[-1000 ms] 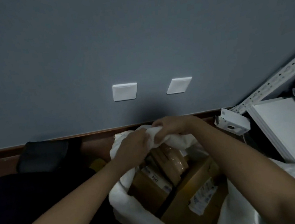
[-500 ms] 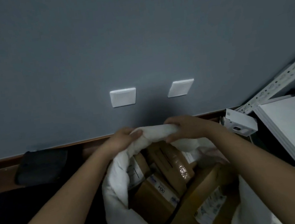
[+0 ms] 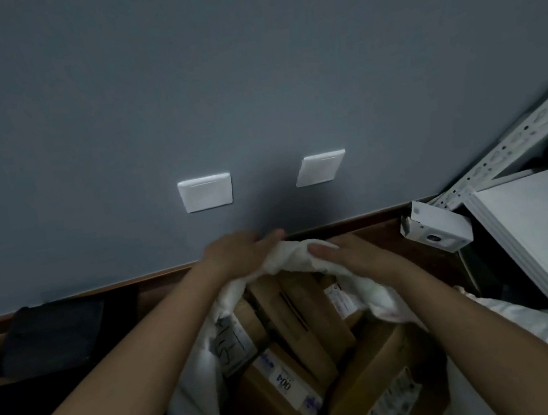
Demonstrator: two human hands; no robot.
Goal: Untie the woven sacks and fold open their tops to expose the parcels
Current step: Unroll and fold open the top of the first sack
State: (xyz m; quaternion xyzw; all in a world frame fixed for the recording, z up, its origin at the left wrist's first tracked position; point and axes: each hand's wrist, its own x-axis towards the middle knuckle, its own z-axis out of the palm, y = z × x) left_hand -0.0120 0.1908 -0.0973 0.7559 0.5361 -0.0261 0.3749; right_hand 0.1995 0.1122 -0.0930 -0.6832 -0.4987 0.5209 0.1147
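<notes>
Both hands are at the far rim of the white sack, close to the grey wall. The left hand lies on the rolled rim with fingers fairly straight, pressing it. The right hand rests flat on the rim beside it, fingers straight. The sack stands open on the floor between the arms. Brown boxes show inside, with labels. A small white box sits to the right, by a shelf.
</notes>
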